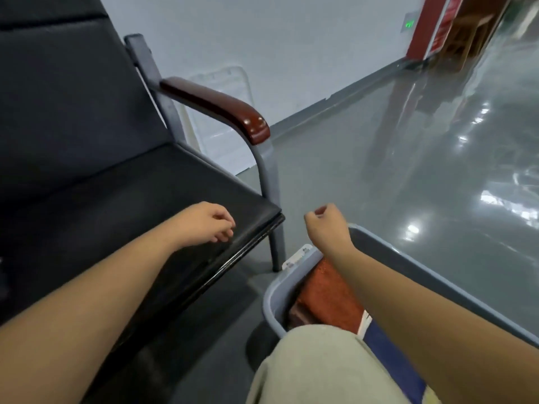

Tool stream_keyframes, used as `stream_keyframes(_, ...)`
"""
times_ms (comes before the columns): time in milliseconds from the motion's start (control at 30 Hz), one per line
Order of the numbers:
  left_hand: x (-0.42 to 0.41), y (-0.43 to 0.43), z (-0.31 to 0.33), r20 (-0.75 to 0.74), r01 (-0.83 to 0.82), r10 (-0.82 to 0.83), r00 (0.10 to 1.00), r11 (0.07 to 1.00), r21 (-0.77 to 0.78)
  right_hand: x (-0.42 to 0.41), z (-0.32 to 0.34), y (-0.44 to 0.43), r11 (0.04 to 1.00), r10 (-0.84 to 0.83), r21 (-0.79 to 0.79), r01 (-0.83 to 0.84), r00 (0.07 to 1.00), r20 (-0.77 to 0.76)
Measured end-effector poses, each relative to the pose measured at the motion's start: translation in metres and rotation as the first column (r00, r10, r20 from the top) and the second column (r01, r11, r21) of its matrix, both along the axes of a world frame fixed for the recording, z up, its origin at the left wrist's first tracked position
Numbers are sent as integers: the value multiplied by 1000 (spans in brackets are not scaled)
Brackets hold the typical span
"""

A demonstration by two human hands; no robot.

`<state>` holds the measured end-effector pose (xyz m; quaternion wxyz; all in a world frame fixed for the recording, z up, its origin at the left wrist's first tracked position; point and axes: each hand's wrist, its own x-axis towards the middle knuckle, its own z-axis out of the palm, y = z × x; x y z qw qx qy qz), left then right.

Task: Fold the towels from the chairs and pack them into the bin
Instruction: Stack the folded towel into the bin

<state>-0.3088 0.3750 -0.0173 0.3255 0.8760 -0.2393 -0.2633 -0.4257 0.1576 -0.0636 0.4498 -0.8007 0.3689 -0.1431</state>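
A grey plastic bin (274,298) stands on the floor at the lower right, beside my knee. Inside it lies a folded orange-brown towel (326,298), with a dark blue and white towel (390,351) next to it, partly hidden by my right forearm. The black chair (122,193) on the left has no towel on its seat. My left hand (207,223) hovers over the seat's front corner, fingers loosely curled and holding nothing. My right hand (326,225) hangs above the bin's far rim, fingers loosely curled, also holding nothing.
The chair has a dark red wooden armrest (221,106) on a grey metal frame. A white folded frame (221,112) leans against the wall behind it. Shiny grey floor (408,176) stretches to the right. My knee in beige trousers (320,365) is at the bottom.
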Motion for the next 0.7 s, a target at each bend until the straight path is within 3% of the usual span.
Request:
stream_keyframes(133,12,110,32,51,-270,274,961,961,-66,51,48,84,969,245,-21,-245,966,79)
stream_keyframes(267,9,230,40,126,-540,551,825,834,-115,93,72,189,870,492,-12,-492,868,75)
stream_keyframes(433,-20,351,29,250,-630,613,749,776,-16,116,78,309,731,679,27,-682,730,71)
stream_keyframes(633,-47,453,25,564,-825,689,456,564,-22,120,44,416,581,801,112,-806,591,100)
stream_keyframes(700,-45,477,20,598,-875,715,364,482,-44,125,36,436,562,815,119,-819,572,92)
